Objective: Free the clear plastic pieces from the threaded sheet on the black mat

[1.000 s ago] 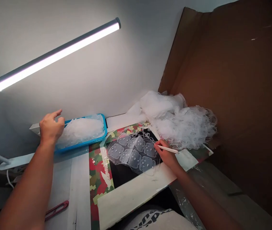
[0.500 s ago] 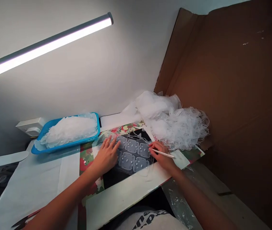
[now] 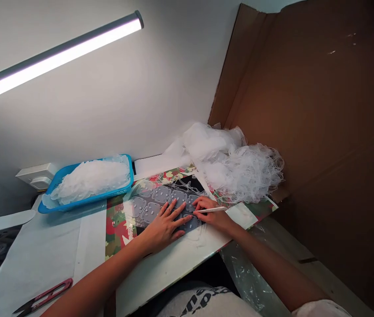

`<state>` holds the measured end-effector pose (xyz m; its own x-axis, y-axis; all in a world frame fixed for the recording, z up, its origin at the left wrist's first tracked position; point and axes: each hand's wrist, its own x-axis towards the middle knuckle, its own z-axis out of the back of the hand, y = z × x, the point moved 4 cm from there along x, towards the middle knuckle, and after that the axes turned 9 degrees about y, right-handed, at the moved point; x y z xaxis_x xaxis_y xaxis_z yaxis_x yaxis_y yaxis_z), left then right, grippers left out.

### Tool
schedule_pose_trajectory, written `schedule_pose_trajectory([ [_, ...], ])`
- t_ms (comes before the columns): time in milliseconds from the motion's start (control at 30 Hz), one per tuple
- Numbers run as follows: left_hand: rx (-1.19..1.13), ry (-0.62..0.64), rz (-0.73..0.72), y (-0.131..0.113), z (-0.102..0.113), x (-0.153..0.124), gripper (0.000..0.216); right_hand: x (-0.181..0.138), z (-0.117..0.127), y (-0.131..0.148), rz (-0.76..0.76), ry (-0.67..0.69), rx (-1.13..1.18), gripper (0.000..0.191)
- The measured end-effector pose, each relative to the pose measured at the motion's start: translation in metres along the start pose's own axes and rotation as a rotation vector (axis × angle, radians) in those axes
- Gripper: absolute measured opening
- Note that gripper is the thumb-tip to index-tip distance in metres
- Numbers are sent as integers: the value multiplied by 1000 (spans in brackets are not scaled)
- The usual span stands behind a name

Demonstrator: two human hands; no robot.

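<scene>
A translucent moulded sheet (image 3: 152, 211) with several rounded-square outlines lies over a black patch on the patterned board. Spread flat on its lower middle, my left hand (image 3: 168, 222) has its fingers apart and presses on the sheet. My right hand (image 3: 207, 212) grips a thin white pen-like stick (image 3: 214, 209) between thumb and fingers, its tip at the sheet's right side. Exactly what the tip touches is too small to tell. Thin clear strands (image 3: 190, 186) lie along the sheet's far edge.
At the left stands a blue basket (image 3: 88, 203) heaped with translucent white pieces (image 3: 94, 178). A tangled pile of clear strands (image 3: 253, 171) sits at the back right, against a cardboard wall (image 3: 306, 110). Red-handled thread snips (image 3: 46, 296) lie at the near left. A lamp tube (image 3: 61, 55) hangs above.
My left hand has moved right and nearer to me, from the sheet's left side to its lower middle. My right hand has shifted slightly left with the stick. The snips are now uncovered.
</scene>
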<state>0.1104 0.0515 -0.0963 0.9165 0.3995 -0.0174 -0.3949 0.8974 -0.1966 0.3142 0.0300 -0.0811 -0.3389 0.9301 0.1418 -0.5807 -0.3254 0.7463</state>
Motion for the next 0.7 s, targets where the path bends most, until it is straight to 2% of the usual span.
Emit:
schedule_pose_trajectory([
  [167, -4, 7, 4, -2, -1, 2, 51, -4, -4, 3, 6, 67, -45, 15],
  [300, -1, -12, 9, -2, -1, 2, 50, -7, -15, 7, 70, 7, -166, 15],
  [400, -3, -16, 19, -3, -1, 0, 49, -9, -9, 2, 76, -125, -227, 22],
  [533, -42, 3, 36, -5, 6, -3, 47, -29, 40, -26, -275, -609, -138, 22],
  [567, -71, 15, 42, -4, 8, -2, 46, -36, 49, -32, -349, -676, -95, 25],
  [633, -180, -19, 85, -1, 16, 7, 42, -43, 56, -34, -389, -665, 12, 29],
  [700, -376, -113, 188, 7, 25, 24, 46, -43, 50, -23, -323, -571, 111, 28],
])
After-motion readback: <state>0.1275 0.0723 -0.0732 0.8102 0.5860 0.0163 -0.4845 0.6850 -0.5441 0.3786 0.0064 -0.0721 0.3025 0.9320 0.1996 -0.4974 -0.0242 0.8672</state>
